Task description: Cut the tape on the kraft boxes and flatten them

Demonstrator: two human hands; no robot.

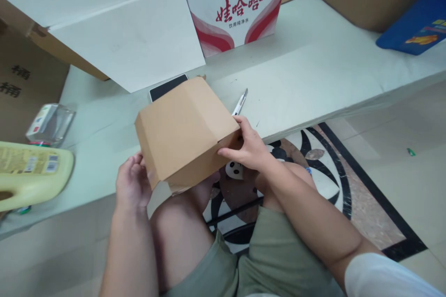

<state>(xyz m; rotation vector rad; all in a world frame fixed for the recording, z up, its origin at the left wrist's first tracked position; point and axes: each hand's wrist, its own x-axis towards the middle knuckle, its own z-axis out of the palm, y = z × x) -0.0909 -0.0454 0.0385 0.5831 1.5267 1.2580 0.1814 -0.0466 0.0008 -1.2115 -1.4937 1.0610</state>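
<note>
A brown cardboard box [186, 125], partly folded into shape, is tilted over the table's front edge and my lap. My right hand [249, 146] grips its right side, thumb on the near wall and fingers at the upper corner. At the box's left end, my left hand [132, 181] has its fingers curled up against the edge; the box hides part of them. Just beyond the right corner lies a white utility knife [240, 102] on the table. A dark, flat, white-rimmed device [169, 87] shows partly behind the box.
White cartons [128, 37] and a red-and-white printed carton [239, 14] stand at the back. On the left are a clear bottle [52, 123] and a yellow jug [35, 174], both lying down. A blue container [414, 23] is far right. The pale table [313, 74] ends above my knees.
</note>
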